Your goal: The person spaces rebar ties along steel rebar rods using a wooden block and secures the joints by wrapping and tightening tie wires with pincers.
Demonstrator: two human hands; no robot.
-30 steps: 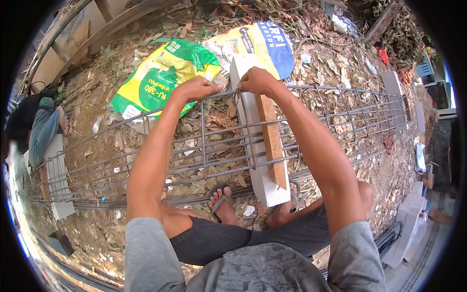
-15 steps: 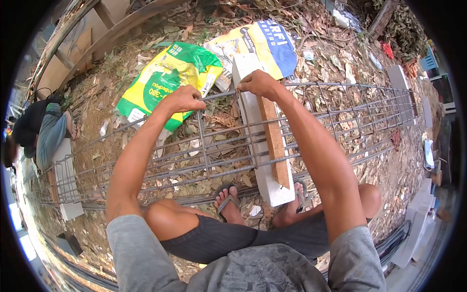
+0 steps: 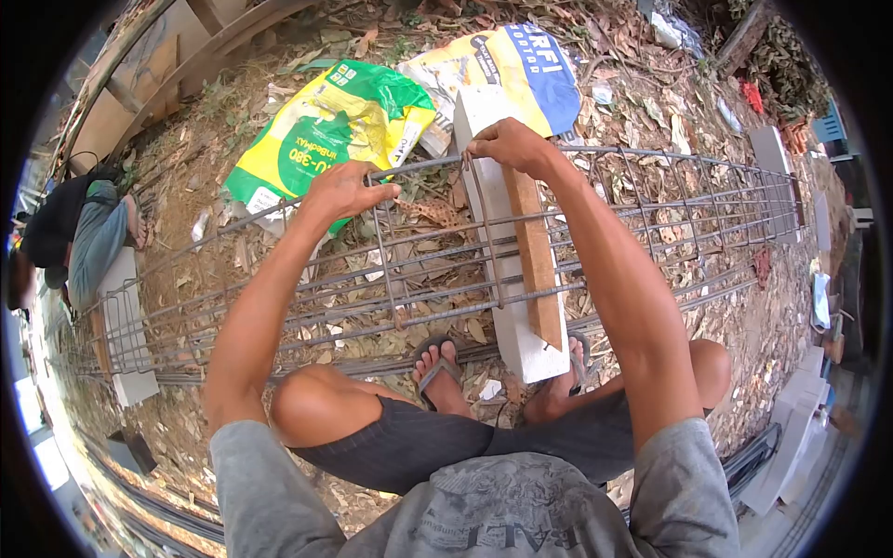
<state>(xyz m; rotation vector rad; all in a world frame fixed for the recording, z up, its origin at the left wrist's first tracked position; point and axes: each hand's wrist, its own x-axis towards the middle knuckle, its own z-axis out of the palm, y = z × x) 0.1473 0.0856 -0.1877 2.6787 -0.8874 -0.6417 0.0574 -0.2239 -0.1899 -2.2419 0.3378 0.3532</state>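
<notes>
A long rebar cage (image 3: 437, 302) lies across the view, over a white block (image 3: 526, 349) with a wooden strip (image 3: 537, 256) on it. My left hand (image 3: 346, 193) is at the cage's far top bar, beside a stirrup, its thumb pointing right; whether it grips the bar is partly hidden. To the right, my right hand (image 3: 510, 147) pinches the same bar where another stirrup (image 3: 482, 214) meets it, above the white block. The two hands are apart, with a stretch of bar between them.
Green-yellow (image 3: 326, 130) and blue-yellow (image 3: 539, 74) sacks lie on the leafy ground beyond the cage. Another person (image 3: 88, 242) crouches at the far left. White blocks (image 3: 772, 177) support the cage's right end and its left end (image 3: 126, 325). Loose bars lie behind my feet.
My left hand has moved left along the bar, away from my right hand, which stays near its stirrup. The view has shifted slightly.
</notes>
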